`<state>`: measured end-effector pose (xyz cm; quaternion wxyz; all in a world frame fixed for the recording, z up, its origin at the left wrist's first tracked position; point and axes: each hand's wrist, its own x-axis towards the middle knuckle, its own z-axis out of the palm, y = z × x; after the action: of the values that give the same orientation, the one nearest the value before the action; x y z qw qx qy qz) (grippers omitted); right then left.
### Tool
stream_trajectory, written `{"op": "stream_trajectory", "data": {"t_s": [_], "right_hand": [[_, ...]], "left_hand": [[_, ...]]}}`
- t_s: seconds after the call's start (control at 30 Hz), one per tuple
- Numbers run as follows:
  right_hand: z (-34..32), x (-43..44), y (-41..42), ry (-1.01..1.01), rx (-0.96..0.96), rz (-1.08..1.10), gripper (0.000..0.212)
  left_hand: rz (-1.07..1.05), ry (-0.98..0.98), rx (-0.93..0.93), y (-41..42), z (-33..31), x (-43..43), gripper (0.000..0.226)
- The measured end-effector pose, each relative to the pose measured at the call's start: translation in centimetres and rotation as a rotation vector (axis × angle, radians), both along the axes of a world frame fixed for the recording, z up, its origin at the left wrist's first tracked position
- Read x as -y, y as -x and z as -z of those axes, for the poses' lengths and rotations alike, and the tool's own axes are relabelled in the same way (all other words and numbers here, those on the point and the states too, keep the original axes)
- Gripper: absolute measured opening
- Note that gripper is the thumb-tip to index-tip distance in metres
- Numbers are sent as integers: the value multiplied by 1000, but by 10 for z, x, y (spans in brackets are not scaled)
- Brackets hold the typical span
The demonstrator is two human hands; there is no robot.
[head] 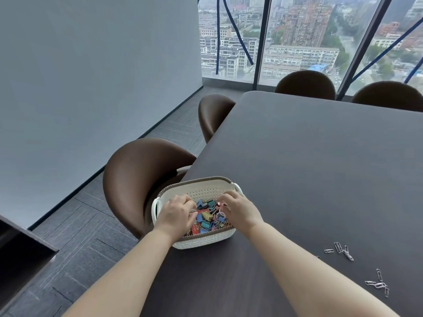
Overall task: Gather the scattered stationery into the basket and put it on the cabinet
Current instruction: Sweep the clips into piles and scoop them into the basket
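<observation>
A cream plastic basket (201, 242) with a brown rim stands at the left edge of the dark table (320, 168). It holds several coloured binder clips (207, 217) and paper clips. Both hands reach into it. My left hand (176, 213) hovers over the left side with fingers curled and apart. My right hand (240, 208) is over the right side, its fingertips pinched around pink paper clips (221, 205). Several silver paper clips (341, 250) lie loose on the table to the right, and more paper clips (378, 283) lie nearer me.
Brown chairs stand around the table: one chair (137, 179) right beside the basket, another chair (212, 115) farther along, two at the far side. A dark cabinet (20, 252) corner shows at the lower left. Windows fill the back wall.
</observation>
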<state>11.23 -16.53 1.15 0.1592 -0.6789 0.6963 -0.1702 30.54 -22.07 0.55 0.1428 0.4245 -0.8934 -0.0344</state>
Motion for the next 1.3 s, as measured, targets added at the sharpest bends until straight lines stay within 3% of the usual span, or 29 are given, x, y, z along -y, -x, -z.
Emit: {"op": "stream_trajectory", "data": {"t_s": [0.17, 0.23, 0.4, 0.53, 0.67, 0.8, 1.03, 1.2, 1.3], "right_hand": [[0, -38, 29, 56, -89, 65, 39], [6, -60, 52, 42, -90, 138, 43], [38, -140, 127, -130, -116, 371, 55], [67, -215, 178, -283, -121, 538, 56], [88, -269, 212, -401, -122, 646, 56], [100, -290, 234, -410, -89, 691, 53], [111, -279, 256, -243, 74, 735, 27], [117, -255, 267, -160, 175, 683, 24], [116, -241, 271, -82, 123, 628, 30]], "left_hand": [[60, 0, -30, 26, 3, -19, 14], [127, 25, -46, 50, 4, -32, 24], [381, 27, -70, 127, 21, -76, 33], [524, -109, 95, 187, 52, -121, 37], [439, -225, 337, 232, 82, -157, 50], [374, -265, 411, 263, 96, -171, 59], [301, -367, 273, 286, 108, -168, 34], [429, -358, 83, 296, 122, -167, 27], [517, -259, -21, 304, 129, -156, 49]]}}
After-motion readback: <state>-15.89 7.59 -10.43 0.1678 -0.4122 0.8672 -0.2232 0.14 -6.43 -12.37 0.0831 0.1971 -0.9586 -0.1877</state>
